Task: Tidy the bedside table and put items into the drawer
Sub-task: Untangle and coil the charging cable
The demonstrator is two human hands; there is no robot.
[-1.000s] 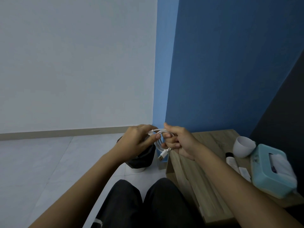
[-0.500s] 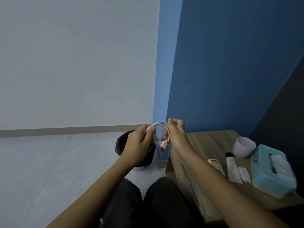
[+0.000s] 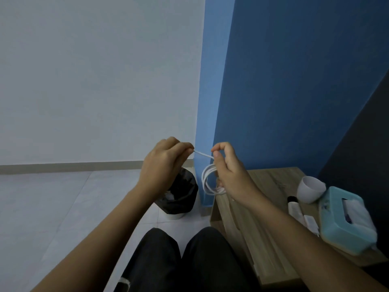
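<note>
The cable (image 3: 207,182) hangs coiled in air beside the worktop (image 3: 269,186) edge, near the bin (image 3: 179,197). The right hand (image 3: 229,175) has its grip curled round the loops; the left hand (image 3: 162,165) pinches the free end taut. A hard tug could spill the coil floorward.

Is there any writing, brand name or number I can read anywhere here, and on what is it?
No text here is legible.
Teal tissue box: a small dark mark on its top, too blurred to read.
White tube: no label readable.
White cable and white cup: no print visible.
</note>
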